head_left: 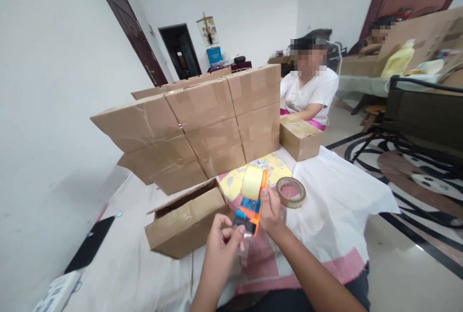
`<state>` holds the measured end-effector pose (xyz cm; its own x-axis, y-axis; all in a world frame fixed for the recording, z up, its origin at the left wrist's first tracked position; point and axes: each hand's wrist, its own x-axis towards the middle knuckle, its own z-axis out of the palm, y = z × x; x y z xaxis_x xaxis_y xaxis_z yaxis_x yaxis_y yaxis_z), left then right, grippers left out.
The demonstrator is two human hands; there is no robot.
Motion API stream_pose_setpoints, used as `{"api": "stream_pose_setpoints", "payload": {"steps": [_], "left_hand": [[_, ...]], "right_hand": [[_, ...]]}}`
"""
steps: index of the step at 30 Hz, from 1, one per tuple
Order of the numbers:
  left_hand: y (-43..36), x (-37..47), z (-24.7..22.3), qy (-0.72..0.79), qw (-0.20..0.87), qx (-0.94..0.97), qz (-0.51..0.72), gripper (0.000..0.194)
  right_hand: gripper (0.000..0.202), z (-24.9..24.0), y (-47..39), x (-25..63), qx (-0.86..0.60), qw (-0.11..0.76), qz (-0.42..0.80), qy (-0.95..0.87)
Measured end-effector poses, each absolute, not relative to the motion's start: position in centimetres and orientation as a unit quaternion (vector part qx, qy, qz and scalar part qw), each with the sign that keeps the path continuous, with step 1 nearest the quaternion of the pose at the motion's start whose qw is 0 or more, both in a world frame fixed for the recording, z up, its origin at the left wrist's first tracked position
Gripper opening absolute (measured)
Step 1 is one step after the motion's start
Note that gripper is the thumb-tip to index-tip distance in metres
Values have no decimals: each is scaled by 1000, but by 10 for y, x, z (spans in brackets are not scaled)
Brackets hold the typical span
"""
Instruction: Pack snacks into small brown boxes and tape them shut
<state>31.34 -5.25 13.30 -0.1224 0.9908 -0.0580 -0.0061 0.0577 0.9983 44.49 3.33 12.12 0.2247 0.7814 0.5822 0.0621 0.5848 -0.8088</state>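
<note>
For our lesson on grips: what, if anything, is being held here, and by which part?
The right hand holds the tape dispenser by its orange side frame.

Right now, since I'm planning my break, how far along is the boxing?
The stacked boxes look done: closed, with tape on them. In hand is the tape dispenser, gripped by the right hand, the left hand at its near end. What seems left is the open box in front, its top flap ajar.

Cloth-covered surface point(336, 191): stacked cartons point(202, 133), open box point(186, 223), small box point(300, 138), brown tape roll point(302, 197), black panel point(90, 244).
</note>
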Motion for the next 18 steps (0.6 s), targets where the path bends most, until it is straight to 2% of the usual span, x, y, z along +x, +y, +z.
{"api": "stream_pose_setpoints", "payload": {"steps": [9,13,18], "left_hand": [[-47,309,123,519,498,458,522,50],[-49,305,118,494,509,473,522,44],[-49,303,118,472,519,490,517,39]], "right_hand": [[48,121,25,434,-402,701,383,-448],[47,120,26,432,-410,705,417,-401],[46,111,31,432,-465,713,387,-355]]}}
